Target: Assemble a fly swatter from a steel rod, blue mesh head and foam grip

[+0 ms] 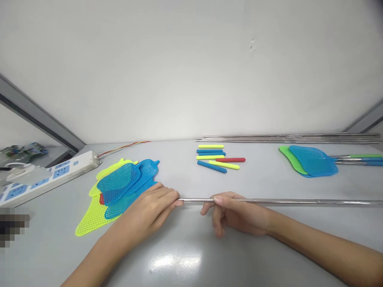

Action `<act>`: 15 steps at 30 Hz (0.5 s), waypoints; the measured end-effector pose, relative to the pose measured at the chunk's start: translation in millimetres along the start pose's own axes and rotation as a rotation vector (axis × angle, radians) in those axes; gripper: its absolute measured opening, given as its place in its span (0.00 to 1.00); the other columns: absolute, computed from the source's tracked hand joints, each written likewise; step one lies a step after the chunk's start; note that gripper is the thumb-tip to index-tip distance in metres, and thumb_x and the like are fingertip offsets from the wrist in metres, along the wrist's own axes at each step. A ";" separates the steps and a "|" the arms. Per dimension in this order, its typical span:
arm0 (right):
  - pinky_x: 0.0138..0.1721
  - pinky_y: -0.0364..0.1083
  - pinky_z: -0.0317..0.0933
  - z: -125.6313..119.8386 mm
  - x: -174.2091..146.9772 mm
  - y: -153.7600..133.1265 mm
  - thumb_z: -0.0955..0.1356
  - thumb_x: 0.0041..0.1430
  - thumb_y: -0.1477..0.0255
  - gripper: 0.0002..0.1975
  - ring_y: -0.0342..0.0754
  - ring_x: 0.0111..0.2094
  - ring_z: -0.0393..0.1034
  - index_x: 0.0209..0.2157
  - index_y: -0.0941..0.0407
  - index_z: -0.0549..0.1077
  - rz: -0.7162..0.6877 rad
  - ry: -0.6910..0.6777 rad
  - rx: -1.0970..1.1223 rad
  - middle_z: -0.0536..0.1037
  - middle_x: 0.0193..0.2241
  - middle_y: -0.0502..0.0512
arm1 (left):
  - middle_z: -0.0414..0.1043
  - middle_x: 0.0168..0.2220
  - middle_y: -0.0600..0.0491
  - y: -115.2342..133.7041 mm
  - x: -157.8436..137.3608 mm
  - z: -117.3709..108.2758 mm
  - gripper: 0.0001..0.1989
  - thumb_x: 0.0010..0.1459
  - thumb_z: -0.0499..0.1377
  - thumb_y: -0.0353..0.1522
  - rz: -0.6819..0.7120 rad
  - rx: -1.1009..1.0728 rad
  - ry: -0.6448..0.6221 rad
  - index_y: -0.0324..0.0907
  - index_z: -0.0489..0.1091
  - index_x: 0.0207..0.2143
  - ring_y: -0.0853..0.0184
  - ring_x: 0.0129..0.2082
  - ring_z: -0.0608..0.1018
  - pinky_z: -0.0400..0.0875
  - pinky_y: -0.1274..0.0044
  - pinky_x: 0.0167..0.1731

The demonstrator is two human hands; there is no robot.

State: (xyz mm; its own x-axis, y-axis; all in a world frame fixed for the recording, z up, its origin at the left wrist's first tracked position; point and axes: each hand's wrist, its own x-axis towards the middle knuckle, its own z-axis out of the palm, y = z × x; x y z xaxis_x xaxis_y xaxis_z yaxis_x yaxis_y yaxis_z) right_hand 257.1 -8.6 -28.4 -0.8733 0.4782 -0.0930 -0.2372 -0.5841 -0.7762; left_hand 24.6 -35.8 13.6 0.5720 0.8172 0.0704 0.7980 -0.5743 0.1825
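Note:
A thin silver telescopic rod (284, 201) lies level across the front of me and runs off the right edge of the view. My left hand (157, 203) is closed on its narrow left end, which is hidden in the fingers. My right hand (236, 213) pinches the rod a little further right between thumb and forefinger, the other fingers curled below. Just behind my left hand lies a pile of perforated fly swatter heads, with a blue head (118, 183) on top and a yellow head (92, 217) underneath.
Several coloured handle grips lie beyond the rod, among them a red grip (230, 160). Silver rods (269, 139) line the wall. Fly swatters with blue (314, 159) and green heads lie at right. A white power strip (50, 179) stands at left.

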 end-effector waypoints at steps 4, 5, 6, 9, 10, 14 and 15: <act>0.30 0.44 0.57 0.8 0.5 0.1 0.57 0.60 0.67 0.17 0.42 0.24 0.66 0.36 0.63 0.71 0.012 0.010 0.001 0.74 0.21 0.56 | 0.61 0.22 0.56 2.3 1.2 4.6 0.14 0.61 0.43 0.33 -0.003 -0.013 0.037 0.41 0.58 0.24 0.69 0.25 0.63 0.56 0.77 0.27; 0.29 0.44 0.57 0.9 0.7 0.0 0.57 0.60 0.67 0.17 0.42 0.23 0.66 0.36 0.63 0.71 0.014 0.009 -0.001 0.74 0.21 0.56 | 0.61 0.22 0.56 2.8 1.4 5.8 0.13 0.61 0.43 0.33 -0.001 -0.017 0.051 0.41 0.59 0.24 0.69 0.25 0.63 0.57 0.77 0.27; 0.29 0.44 0.57 1.0 0.9 -0.2 0.57 0.60 0.67 0.17 0.42 0.23 0.66 0.36 0.63 0.71 0.014 0.007 -0.003 0.74 0.21 0.56 | 0.61 0.22 0.56 3.1 1.5 7.0 0.12 0.61 0.44 0.33 0.001 -0.023 0.064 0.41 0.59 0.25 0.69 0.25 0.63 0.57 0.77 0.27; 0.30 0.44 0.57 0.9 1.3 -0.5 0.57 0.60 0.67 0.17 0.42 0.23 0.66 0.36 0.63 0.71 0.007 0.004 -0.005 0.74 0.21 0.56 | 0.61 0.22 0.56 3.7 1.6 9.9 0.11 0.60 0.45 0.32 0.009 -0.044 0.101 0.41 0.60 0.26 0.70 0.25 0.63 0.57 0.78 0.28; 0.30 0.44 0.57 0.8 1.3 -0.5 0.57 0.60 0.67 0.17 0.42 0.23 0.66 0.36 0.63 0.71 0.005 0.004 -0.006 0.74 0.22 0.56 | 0.61 0.22 0.56 3.8 1.5 10.4 0.11 0.60 0.45 0.31 0.010 -0.051 0.107 0.41 0.60 0.26 0.70 0.24 0.63 0.57 0.78 0.28; 0.30 0.44 0.57 0.8 1.5 0.0 0.57 0.60 0.67 0.17 0.42 0.24 0.66 0.36 0.63 0.71 -0.001 -0.004 -0.005 0.74 0.22 0.56 | 0.61 0.22 0.57 3.9 0.9 10.3 0.11 0.60 0.45 0.31 0.009 -0.082 0.111 0.41 0.60 0.26 0.70 0.24 0.63 0.57 0.78 0.28; 0.30 0.44 0.57 0.9 1.5 0.0 0.57 0.60 0.67 0.17 0.42 0.24 0.66 0.36 0.63 0.71 -0.004 -0.005 -0.005 0.74 0.22 0.56 | 0.61 0.22 0.57 4.0 0.8 10.1 0.11 0.60 0.45 0.31 0.008 -0.087 0.109 0.41 0.59 0.25 0.71 0.24 0.63 0.57 0.78 0.28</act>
State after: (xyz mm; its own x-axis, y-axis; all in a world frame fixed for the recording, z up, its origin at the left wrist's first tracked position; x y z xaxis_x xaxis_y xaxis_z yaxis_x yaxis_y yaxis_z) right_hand 255.4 -8.5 -28.0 -0.8746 0.4770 -0.0864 -0.2388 -0.5790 -0.7796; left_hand 30.1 -37.9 4.5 0.5504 0.8158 0.1775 0.7715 -0.5782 0.2653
